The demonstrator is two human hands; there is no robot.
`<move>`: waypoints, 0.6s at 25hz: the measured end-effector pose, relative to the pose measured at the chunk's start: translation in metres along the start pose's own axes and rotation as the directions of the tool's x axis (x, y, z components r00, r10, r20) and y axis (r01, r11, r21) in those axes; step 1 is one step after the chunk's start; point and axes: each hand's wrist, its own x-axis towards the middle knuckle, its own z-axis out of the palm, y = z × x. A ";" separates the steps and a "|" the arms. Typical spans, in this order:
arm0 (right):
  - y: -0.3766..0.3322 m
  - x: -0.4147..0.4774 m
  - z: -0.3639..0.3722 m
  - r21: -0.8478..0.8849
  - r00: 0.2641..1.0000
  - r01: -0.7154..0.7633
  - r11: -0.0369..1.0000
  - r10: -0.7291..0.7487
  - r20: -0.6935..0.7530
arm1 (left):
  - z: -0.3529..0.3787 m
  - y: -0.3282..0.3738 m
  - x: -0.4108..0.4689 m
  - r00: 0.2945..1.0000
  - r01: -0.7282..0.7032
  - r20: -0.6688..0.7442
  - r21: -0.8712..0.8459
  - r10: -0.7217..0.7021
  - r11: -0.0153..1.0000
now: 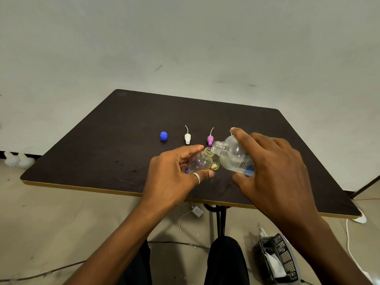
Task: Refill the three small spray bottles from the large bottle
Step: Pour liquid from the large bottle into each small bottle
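Mid-table (102, 140), right hand (275, 173) around large bottle (232, 155), neck leftward, left hand (172, 173) around small bottle (200, 160).

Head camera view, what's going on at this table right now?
A person is pouring from one bottle to another over a dark table. The left hand holds a small clear bottle tilted. The right hand tips the large bottle so its open neck meets the small one's mouth. Whether liquid is flowing cannot be seen. Behind them on the table stand a blue cap, a white spray top and a pink spray top.
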 end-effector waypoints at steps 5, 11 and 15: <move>0.000 0.001 0.001 -0.003 1.000 0.001 1.000 -0.001 -0.003 | 0.000 -0.001 0.000 1.000 -0.002 -0.002 0.001 0.002 1.000; 0.001 0.001 0.003 -0.011 1.000 0.010 1.000 -0.010 -0.014 | 0.001 -0.002 0.000 1.000 0.000 0.002 0.009 0.000 1.000; 0.001 0.000 0.003 -0.007 1.000 0.008 1.000 -0.008 -0.012 | 0.001 -0.003 0.001 1.000 0.004 -0.001 0.005 -0.004 1.000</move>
